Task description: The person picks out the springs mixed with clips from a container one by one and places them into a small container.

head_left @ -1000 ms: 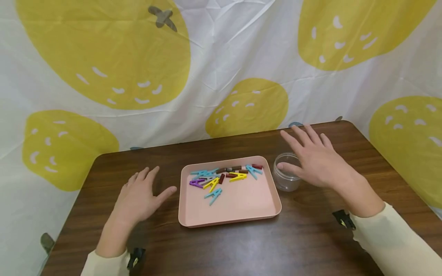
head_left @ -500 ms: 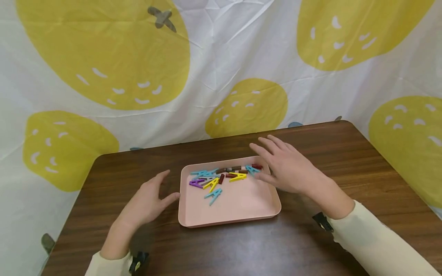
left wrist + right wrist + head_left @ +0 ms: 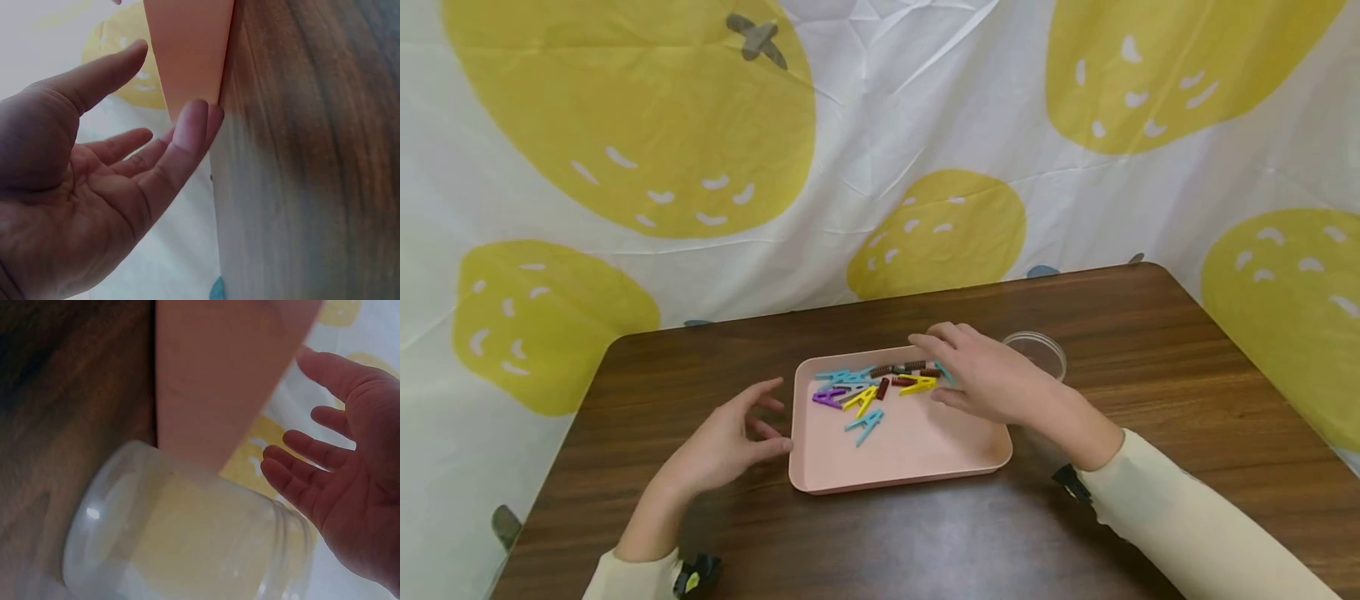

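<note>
My left hand is beside the left wall of a pink tray, its thumb tip at the rim. In the left wrist view, its loosely bent fingers are right at the tray's outer wall. Over the tray's right end is my right hand, fingers relaxed and holding nothing. Plastic clothespins lie in the tray: several light blue, a purple one and two yellow. Small brown and dark red springs lie towards its back. The right hand partly covers a blue clothespin at the back right.
A clear jar without a lid stands just right of the tray, mostly behind the right hand and forearm in the head view. Brown wood table lies all around. A white curtain with yellow fruit hangs behind the table's back edge.
My right hand has moved left and down, from beside the jar to over the tray's right end. My left hand has shifted right to the tray's left rim. The tray's contents look the same.
</note>
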Action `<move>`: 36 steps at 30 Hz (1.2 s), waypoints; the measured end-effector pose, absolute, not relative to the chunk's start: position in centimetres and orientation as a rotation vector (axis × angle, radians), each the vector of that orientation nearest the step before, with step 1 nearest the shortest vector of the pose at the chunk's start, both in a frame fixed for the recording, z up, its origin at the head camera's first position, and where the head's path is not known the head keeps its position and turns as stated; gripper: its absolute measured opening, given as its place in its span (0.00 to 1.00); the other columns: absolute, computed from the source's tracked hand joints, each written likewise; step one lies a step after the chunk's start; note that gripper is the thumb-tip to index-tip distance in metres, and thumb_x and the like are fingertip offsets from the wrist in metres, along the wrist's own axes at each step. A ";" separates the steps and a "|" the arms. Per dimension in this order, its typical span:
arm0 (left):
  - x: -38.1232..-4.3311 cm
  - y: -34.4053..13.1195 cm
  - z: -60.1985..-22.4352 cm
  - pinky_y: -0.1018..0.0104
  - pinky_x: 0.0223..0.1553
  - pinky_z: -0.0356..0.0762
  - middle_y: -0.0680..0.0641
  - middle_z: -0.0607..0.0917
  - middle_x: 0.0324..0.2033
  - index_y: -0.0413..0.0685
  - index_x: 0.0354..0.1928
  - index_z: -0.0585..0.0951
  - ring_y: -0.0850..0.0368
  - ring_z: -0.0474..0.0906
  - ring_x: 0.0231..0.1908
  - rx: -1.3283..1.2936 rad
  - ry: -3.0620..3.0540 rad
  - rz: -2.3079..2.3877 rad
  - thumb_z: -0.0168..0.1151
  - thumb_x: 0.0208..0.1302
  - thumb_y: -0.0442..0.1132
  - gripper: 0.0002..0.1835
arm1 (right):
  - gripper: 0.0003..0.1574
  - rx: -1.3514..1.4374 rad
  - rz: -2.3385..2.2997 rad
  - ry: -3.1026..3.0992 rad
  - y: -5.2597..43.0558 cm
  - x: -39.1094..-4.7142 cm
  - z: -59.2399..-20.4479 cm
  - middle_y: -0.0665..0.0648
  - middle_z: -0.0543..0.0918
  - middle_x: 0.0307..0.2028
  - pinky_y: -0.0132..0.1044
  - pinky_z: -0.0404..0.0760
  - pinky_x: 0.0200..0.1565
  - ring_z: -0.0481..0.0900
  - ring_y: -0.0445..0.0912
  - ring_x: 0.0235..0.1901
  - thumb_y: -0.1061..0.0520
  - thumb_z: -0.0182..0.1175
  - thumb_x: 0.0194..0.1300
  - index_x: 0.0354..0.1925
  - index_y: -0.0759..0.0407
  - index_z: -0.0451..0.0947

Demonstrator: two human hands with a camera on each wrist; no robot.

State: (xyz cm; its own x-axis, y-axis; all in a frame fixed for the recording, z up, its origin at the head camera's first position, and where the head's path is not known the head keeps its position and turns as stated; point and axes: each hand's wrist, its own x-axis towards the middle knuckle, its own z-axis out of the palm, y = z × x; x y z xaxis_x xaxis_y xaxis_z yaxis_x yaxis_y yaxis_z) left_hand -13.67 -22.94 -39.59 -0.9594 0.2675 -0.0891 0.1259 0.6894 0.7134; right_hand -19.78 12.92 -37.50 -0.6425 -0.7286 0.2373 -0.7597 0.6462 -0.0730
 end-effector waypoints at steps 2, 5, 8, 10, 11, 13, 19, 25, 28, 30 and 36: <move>-13.4 -22.7 -39.1 0.66 0.29 0.78 0.44 0.74 0.52 0.58 0.66 0.58 0.56 0.78 0.37 0.319 2.654 1.180 0.70 0.49 0.44 0.44 | 0.46 1.222 0.250 -2.709 12.7 -20.0 -37.9 0.50 0.66 0.56 0.33 0.74 0.42 0.67 0.42 0.49 0.44 0.63 0.55 0.67 0.49 0.55; -13.0 -22.4 -38.1 0.64 0.28 0.78 0.42 0.73 0.52 0.54 0.66 0.58 0.52 0.79 0.37 0.332 2.584 1.229 0.70 0.48 0.43 0.44 | 0.44 1.227 0.249 -2.737 12.4 -20.3 -38.4 0.50 0.67 0.55 0.32 0.75 0.38 0.68 0.42 0.47 0.51 0.65 0.55 0.66 0.49 0.57; -12.7 -22.2 -37.3 0.62 0.28 0.78 0.40 0.72 0.53 0.50 0.67 0.58 0.51 0.79 0.37 0.347 2.538 1.246 0.70 0.48 0.43 0.44 | 0.40 1.217 0.216 -2.735 12.1 -20.6 -38.8 0.51 0.69 0.52 0.33 0.75 0.38 0.69 0.43 0.46 0.56 0.63 0.55 0.65 0.50 0.60; -12.6 -22.1 -37.1 0.62 0.28 0.78 0.40 0.72 0.53 0.49 0.67 0.58 0.51 0.79 0.37 0.353 2.523 1.244 0.70 0.49 0.43 0.44 | 0.37 1.216 0.140 -2.718 11.9 -20.7 -39.1 0.53 0.70 0.51 0.34 0.75 0.39 0.70 0.44 0.45 0.58 0.62 0.57 0.63 0.51 0.62; -12.7 -22.1 -37.1 0.63 0.28 0.78 0.40 0.72 0.53 0.49 0.67 0.58 0.51 0.79 0.37 0.359 2.517 1.244 0.70 0.49 0.43 0.44 | 0.35 1.214 0.087 -2.707 11.7 -20.8 -39.3 0.53 0.70 0.50 0.35 0.75 0.40 0.70 0.45 0.45 0.59 0.61 0.58 0.63 0.52 0.63; -12.7 -22.1 -37.1 0.63 0.29 0.78 0.40 0.72 0.53 0.48 0.66 0.58 0.51 0.79 0.37 0.373 2.510 1.246 0.70 0.49 0.42 0.43 | 0.32 1.220 -0.019 -2.681 11.5 -20.8 -39.5 0.55 0.71 0.48 0.37 0.75 0.42 0.70 0.47 0.44 0.59 0.60 0.59 0.61 0.53 0.64; -12.7 -22.3 -37.3 0.63 0.29 0.78 0.40 0.72 0.53 0.50 0.66 0.59 0.50 0.79 0.37 0.398 2.486 1.255 0.69 0.50 0.42 0.42 | 0.26 1.225 -0.226 -2.628 11.0 -20.9 -40.1 0.54 0.71 0.39 0.39 0.72 0.40 0.70 0.47 0.36 0.61 0.59 0.61 0.57 0.55 0.66; -12.7 -22.2 -37.3 0.63 0.29 0.78 0.39 0.72 0.52 0.51 0.66 0.59 0.50 0.79 0.36 0.400 2.482 1.271 0.69 0.50 0.40 0.41 | 0.21 1.223 -0.272 -2.626 10.8 -21.2 -40.4 0.54 0.74 0.39 0.40 0.74 0.40 0.73 0.46 0.36 0.60 0.59 0.61 0.53 0.53 0.71; -12.7 -22.2 -37.4 0.62 0.28 0.78 0.39 0.72 0.52 0.49 0.66 0.59 0.50 0.79 0.36 0.394 2.484 1.268 0.69 0.51 0.38 0.41 | 0.19 1.225 -0.298 -2.644 10.6 -21.4 -40.4 0.54 0.76 0.41 0.40 0.75 0.42 0.74 0.47 0.38 0.60 0.59 0.60 0.51 0.53 0.73; -12.7 -22.2 -37.4 0.62 0.28 0.78 0.40 0.72 0.52 0.49 0.66 0.59 0.51 0.79 0.36 0.388 2.489 1.261 0.68 0.51 0.37 0.40 | 0.18 1.227 -0.308 -2.657 10.6 -21.6 -40.5 0.55 0.76 0.43 0.40 0.75 0.42 0.75 0.48 0.39 0.61 0.59 0.60 0.50 0.52 0.74; -12.8 -22.2 -37.5 0.61 0.27 0.78 0.41 0.73 0.51 0.49 0.66 0.59 0.51 0.79 0.36 0.370 2.487 1.263 0.69 0.50 0.39 0.41 | 0.16 1.239 -0.291 -2.673 10.4 -21.9 -40.5 0.54 0.77 0.47 0.40 0.75 0.45 0.75 0.48 0.43 0.62 0.59 0.59 0.47 0.50 0.76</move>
State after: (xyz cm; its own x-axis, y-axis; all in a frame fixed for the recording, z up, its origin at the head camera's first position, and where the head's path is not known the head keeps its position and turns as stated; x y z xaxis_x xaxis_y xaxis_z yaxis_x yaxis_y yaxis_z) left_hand -12.77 -22.23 -37.50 -0.9130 0.3708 -0.1700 0.0814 0.5740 0.8148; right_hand -21.91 10.42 -40.54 -0.6360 -0.7674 0.0811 -0.7319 0.6332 0.2517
